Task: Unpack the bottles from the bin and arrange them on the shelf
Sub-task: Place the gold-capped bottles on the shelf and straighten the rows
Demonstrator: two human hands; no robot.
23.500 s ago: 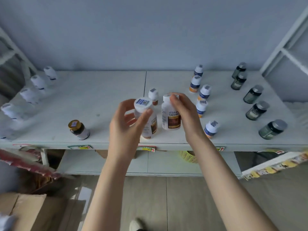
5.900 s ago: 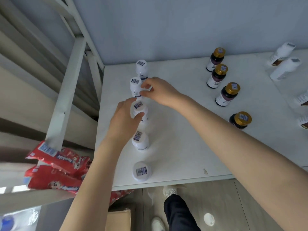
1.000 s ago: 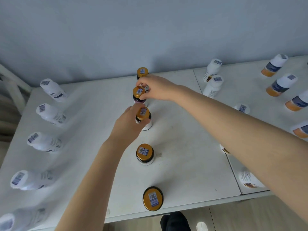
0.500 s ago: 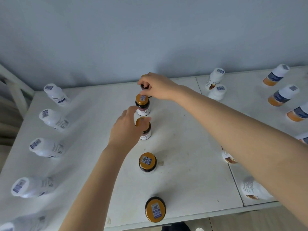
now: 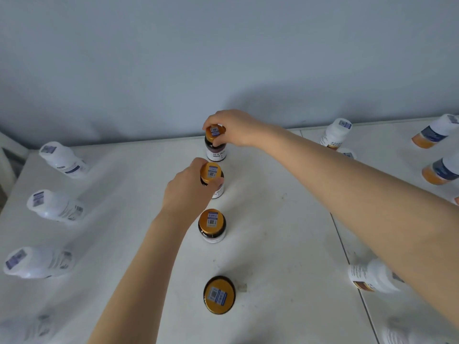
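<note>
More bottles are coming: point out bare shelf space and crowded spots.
Bare: the strip of shelf between the left white bottles and the gold-capped row, and the front patch between that row and the shelf seam. Crowded: the row's rear, where the left hand and right hand each grip a gold-capped bottle, and the right side's bottles.

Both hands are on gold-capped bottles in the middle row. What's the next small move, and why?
Probably let go of both and lift the hands clear. The right hand grips the cap of the far bottle, the left hand holds the second bottle; both stand upright on the shelf, roughly in line with the third bottle and the nearest bottle, so they seem placed.
</note>
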